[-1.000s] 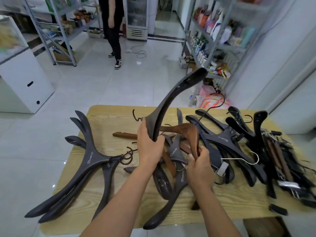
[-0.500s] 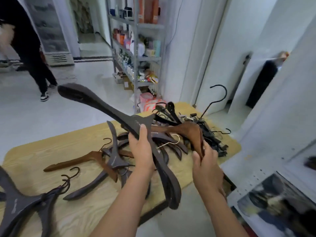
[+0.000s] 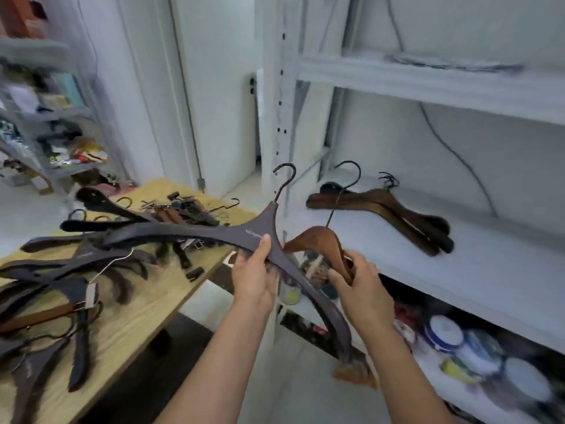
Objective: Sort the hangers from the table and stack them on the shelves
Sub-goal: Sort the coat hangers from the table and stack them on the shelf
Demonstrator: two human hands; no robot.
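Now the person is standing between the table and a white shelf unit, and both hands are busy. The left hand [image 3: 253,270] is gripping a dark hanger [image 3: 226,235] just below its neck, with the thumb pressing on the top face and the other fingers curling under it. This hanger is hanging in the air at the middle of the view. One long arm is pointing to nine o'clock over the table, the other is running down to five o'clock, and the black hook is standing up toward twelve o'clock. The right hand [image 3: 363,289] is grasping a brown hanger [image 3: 321,240] by one arm, with the fingers curling round the wood. The brown hanger is sitting just beside the dark one, on its three o'clock side. Whether the two are touching I cannot tell.

On the middle shelf [image 3: 474,270], at about two o'clock from the hands, a small stack of brown hangers [image 3: 382,209] is lying flat. The wooden table [image 3: 137,319] is lying at eight to nine o'clock, and a loose pile of dark hangers [image 3: 91,261] is covering much of it, with some clip hangers [image 3: 183,209] at its far end. Under the middle shelf, at four o'clock, round tubs [image 3: 443,332] are showing, blurred. Another rack of goods [image 3: 46,117] is standing at ten o'clock, also blurred.
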